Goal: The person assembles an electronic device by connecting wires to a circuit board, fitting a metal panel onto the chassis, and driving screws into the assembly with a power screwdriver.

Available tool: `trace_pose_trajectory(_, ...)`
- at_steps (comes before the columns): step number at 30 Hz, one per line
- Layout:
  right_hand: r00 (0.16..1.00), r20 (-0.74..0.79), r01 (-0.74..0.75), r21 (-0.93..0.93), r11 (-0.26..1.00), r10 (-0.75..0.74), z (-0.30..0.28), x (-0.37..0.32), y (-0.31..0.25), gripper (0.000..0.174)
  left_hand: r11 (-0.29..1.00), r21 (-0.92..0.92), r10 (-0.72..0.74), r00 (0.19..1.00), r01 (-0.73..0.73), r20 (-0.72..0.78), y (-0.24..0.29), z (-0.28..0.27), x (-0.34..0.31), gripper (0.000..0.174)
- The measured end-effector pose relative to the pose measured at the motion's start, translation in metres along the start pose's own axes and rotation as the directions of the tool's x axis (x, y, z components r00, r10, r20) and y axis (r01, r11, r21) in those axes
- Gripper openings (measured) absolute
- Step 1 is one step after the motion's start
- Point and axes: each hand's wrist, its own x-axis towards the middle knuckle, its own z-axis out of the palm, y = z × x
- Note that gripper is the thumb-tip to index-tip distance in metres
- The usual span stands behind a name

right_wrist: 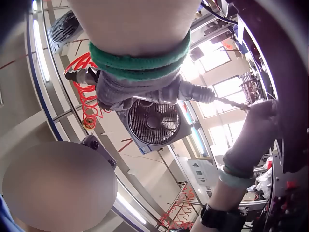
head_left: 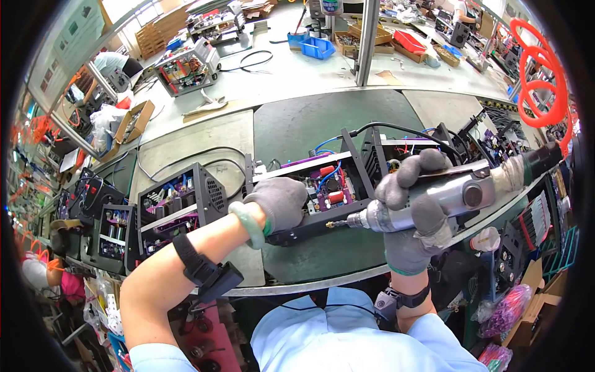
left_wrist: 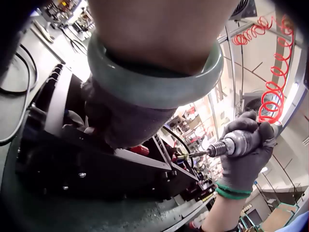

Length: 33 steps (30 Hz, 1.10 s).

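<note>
My right hand (head_left: 412,211), in a grey glove, grips a silver air screwdriver (head_left: 458,193) held roughly level. Its bit (head_left: 338,223) points left, with a brass-coloured tip over the front edge of an open black metal case (head_left: 319,223). My left hand (head_left: 279,201), also gloved, grips the left end of that case; its fingertips are hidden from the left wrist view. Inside the case sits a purple circuit board (head_left: 347,201) with red parts and blue wires. In the left wrist view the bit (left_wrist: 195,154) stands apart from my left hand.
More open cases (head_left: 180,208) with boards line the bench to the left, others to the right. A black cable (head_left: 396,126) arches behind the case. A coiled red hose (head_left: 539,80) hangs at the right. Blue bins (head_left: 318,48) stand behind a metal post (head_left: 367,46).
</note>
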Motion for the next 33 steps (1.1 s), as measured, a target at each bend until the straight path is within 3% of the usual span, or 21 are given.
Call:
trace_pose_trajectory(3, 1.000, 0.011, -0.023, 0.010, 1.000, 0.023, -0.002, 0.003, 0.015, 0.057, 0.995, -0.098, 0.016, 1.000, -0.015, 0.006, -0.010, 0.012, 0.011, 0.020)
trace_pose_trajectory(5, 0.998, -0.004, -0.062, 0.058, 0.996, 0.062, -0.004, 0.006, 0.027, 0.059, 0.920, -0.387, 0.054, 0.998, -0.059, -0.023, -0.019, 0.020, 0.009, 0.018)
trace_pose_trajectory(6, 0.990, -0.009, -0.142, 0.121, 0.983, 0.144, -0.005, 0.006, 0.030, 0.058, 0.895, -0.443, 0.040, 0.998, -0.053, -0.039, -0.020, 0.023, 0.008, 0.014)
trace_pose_trajectory(9, 0.983, -0.032, -0.178, 0.021, 0.984, 0.178, -0.011, 0.010, 0.050, 0.051, 0.866, -0.482, 0.106, 0.991, -0.131, -0.077, -0.029, 0.034, 0.013, 0.012)
trace_pose_trajectory(11, 0.982, -0.032, -0.184, -0.020, 0.983, 0.184, -0.020, 0.011, 0.067, 0.050, 0.839, -0.533, 0.100, 0.994, -0.108, -0.043, -0.030, 0.036, 0.016, 0.011)
trace_pose_trajectory(17, 0.949, -0.093, -0.298, 0.058, 0.953, 0.302, -0.025, 0.004, 0.082, 0.048, 0.793, -0.605, 0.063, 0.997, -0.073, -0.038, -0.027, 0.036, 0.011, 0.016)
trace_pose_trajectory(21, 0.961, 0.076, -0.267, 0.009, 0.964, 0.265, -0.021, 0.002, 0.080, 0.049, 0.796, -0.604, 0.042, 0.999, -0.045, -0.020, -0.028, 0.039, 0.012, 0.021)
trace_pose_trajectory(23, 0.952, 0.126, -0.256, -0.181, 0.950, 0.280, -0.018, 0.002, 0.080, 0.049, 0.794, -0.603, 0.062, 0.997, -0.081, -0.052, -0.030, 0.038, 0.010, 0.021)
trace_pose_trajectory(25, 0.960, 0.085, -0.242, -0.235, 0.941, 0.268, -0.006, -0.003, 0.081, 0.052, 0.790, -0.602, 0.085, 0.993, -0.119, -0.085, -0.031, 0.037, 0.010, 0.022)
trace_pose_trajectory(27, 0.943, 0.213, -0.152, -0.406, 0.901, 0.256, -0.016, -0.005, 0.084, 0.054, 0.826, -0.542, 0.119, 0.987, -0.156, -0.103, -0.031, 0.037, 0.010, 0.022)
trace_pose_trajectory(29, 0.952, 0.211, -0.125, -0.399, 0.908, 0.224, -0.010, -0.004, 0.085, 0.051, 0.805, -0.569, 0.118, 0.985, -0.168, -0.123, -0.033, 0.046, 0.012, 0.023)
trace_pose_trajectory(30, 0.959, 0.207, -0.099, -0.390, 0.915, 0.192, -0.006, -0.004, 0.087, 0.048, 0.784, -0.571, 0.145, 0.966, -0.243, -0.212, -0.036, 0.055, 0.016, 0.025)
trace_pose_trajectory(31, 0.978, 0.123, -0.087, -0.486, 0.870, 0.166, -0.007, -0.007, 0.094, 0.046, 0.761, -0.565, 0.170, 0.939, -0.317, -0.299, -0.040, 0.064, 0.021, 0.026)
trace_pose_trajectory(33, 0.931, 0.129, -0.133, -0.753, 0.644, 0.342, -0.005, 0.005, 0.098, 0.048, 0.688, -0.573, 0.310, 0.894, -0.446, -0.324, -0.048, 0.065, 0.033, 0.036)
